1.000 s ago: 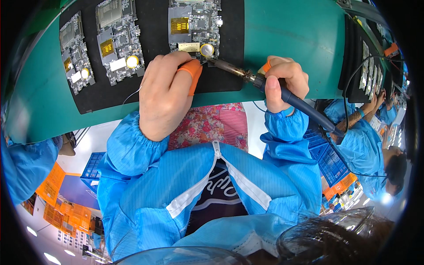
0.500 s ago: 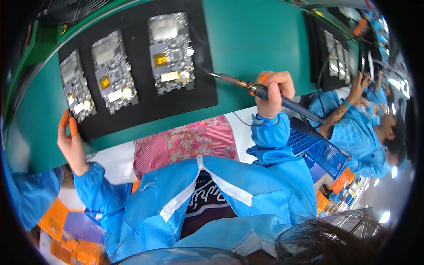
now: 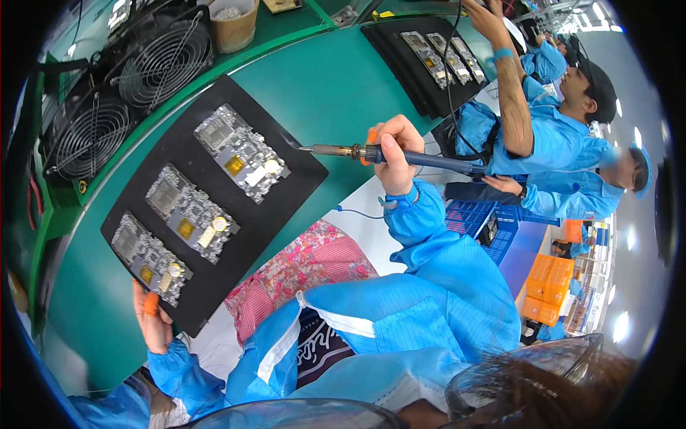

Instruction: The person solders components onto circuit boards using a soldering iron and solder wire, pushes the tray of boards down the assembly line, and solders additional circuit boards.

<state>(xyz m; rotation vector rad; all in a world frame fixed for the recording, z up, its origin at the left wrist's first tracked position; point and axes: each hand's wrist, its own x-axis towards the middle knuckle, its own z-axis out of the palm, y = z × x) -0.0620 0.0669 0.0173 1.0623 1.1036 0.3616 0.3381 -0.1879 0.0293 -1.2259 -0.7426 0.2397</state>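
My right hand (image 3: 399, 159) is closed around a soldering iron (image 3: 436, 161) with a dark blue handle. Its metal tip points left, close to the right edge of a black mat (image 3: 275, 204). Three populated circuit boards lie in a row on that mat: a right one (image 3: 243, 151), a middle one (image 3: 191, 213) and a left one (image 3: 148, 259). My left hand (image 3: 151, 325) is at the mat's near left edge, beside the left board, its fingers stretched out. Orange covers show on fingers of both hands. Whether the left fingertips touch the board is unclear.
Two caged fans (image 3: 93, 136) stand behind a green rail at the back left, near a tub (image 3: 234, 25). Farther right, another black mat (image 3: 400, 71) carries three boards. A co-worker (image 3: 557, 118) in blue is at the right. A dark cable (image 3: 449, 79) hangs there.
The view has swung, so the mat and boards now appear tilted, and more of the fans and co-workers shows. My right hand keeps hold of the soldering iron; my left stays near the left board.
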